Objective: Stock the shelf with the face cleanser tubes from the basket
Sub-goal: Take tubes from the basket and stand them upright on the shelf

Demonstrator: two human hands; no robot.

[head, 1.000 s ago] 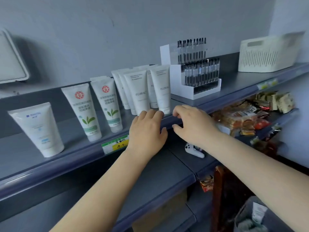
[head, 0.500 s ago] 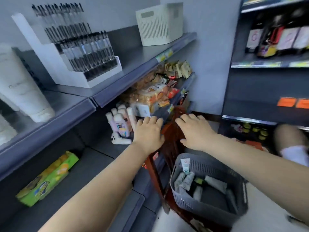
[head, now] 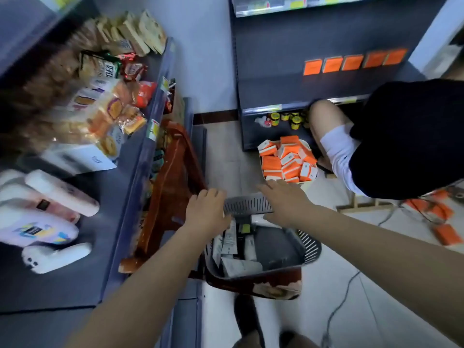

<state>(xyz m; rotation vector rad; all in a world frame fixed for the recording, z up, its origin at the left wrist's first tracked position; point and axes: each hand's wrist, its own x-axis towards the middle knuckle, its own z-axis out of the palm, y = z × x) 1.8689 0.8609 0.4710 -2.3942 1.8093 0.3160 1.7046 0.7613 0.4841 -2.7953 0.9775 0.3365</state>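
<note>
Several tubes lie loose in the basket under my left hand and right hand, both slack and empty; I judge them light, squashy and slick, best pinched mid-body.

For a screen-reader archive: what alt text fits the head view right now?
Both hands, left hand and right hand, reach open and empty over a grey basket holding face cleanser tubes, set on a reddish-brown stool beside dark store shelves. Another person crouches by orange boxes.
</note>
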